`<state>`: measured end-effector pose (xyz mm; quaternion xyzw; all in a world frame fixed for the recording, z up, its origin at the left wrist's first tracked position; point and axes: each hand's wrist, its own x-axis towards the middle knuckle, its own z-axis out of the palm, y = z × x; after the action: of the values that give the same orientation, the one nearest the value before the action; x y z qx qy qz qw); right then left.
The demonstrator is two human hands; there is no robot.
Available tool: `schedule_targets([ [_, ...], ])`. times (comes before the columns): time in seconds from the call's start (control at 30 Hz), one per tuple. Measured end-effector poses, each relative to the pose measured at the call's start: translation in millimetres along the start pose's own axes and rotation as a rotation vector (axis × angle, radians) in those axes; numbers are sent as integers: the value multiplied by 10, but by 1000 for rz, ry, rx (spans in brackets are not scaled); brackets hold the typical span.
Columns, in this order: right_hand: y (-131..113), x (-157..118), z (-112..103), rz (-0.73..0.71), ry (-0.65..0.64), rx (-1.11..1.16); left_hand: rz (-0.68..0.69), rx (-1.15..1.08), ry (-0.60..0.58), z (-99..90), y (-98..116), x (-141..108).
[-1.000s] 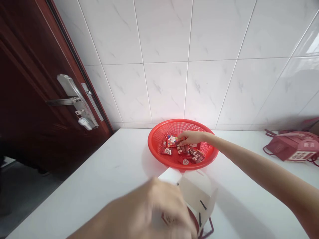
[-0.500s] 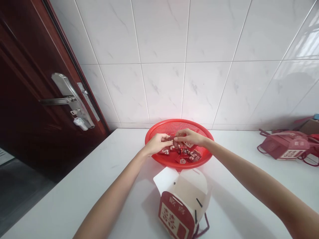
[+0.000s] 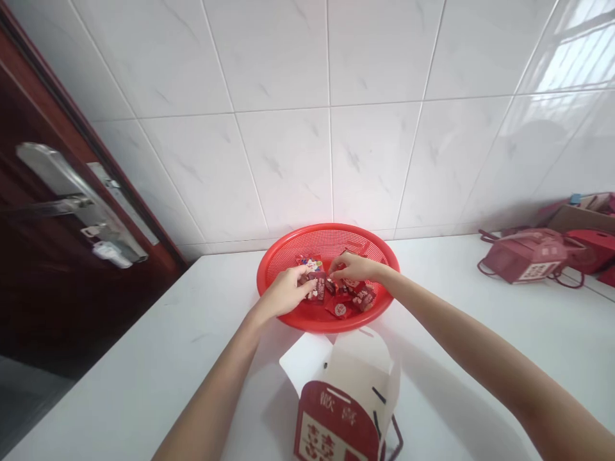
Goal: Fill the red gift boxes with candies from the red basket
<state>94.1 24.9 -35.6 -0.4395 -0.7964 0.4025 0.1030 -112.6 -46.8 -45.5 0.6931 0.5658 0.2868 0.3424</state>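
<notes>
In the basket (image 3: pixel 327 327), the left hand (image 3: pixel 286 289) grips a half-hidden packet (image 3: pixel 319 291); whether the right hand (image 3: pixel 356 266) does, I cannot tell.

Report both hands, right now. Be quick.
Left hand: closed, holding a packet at the basket.
Right hand: curled at other packets; whether it grips one cannot be told.

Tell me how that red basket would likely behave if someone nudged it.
The red basket looks like perforated plastic, so it's probably light and slightly flexible. Its broad, open bowl shape suggests it would slide rather than tip. The loose wrapped packets inside would likely shift about.
</notes>
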Motion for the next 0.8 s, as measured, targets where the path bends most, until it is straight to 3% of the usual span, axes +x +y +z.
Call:
schedule_targets([
  [0.37,11,-33,25,130,-135,-313,-33,245,-85,47,55,-46],
  [0.8,55,-41,83,44,-150,-369,-23,342,-187,70,78,-57],
])
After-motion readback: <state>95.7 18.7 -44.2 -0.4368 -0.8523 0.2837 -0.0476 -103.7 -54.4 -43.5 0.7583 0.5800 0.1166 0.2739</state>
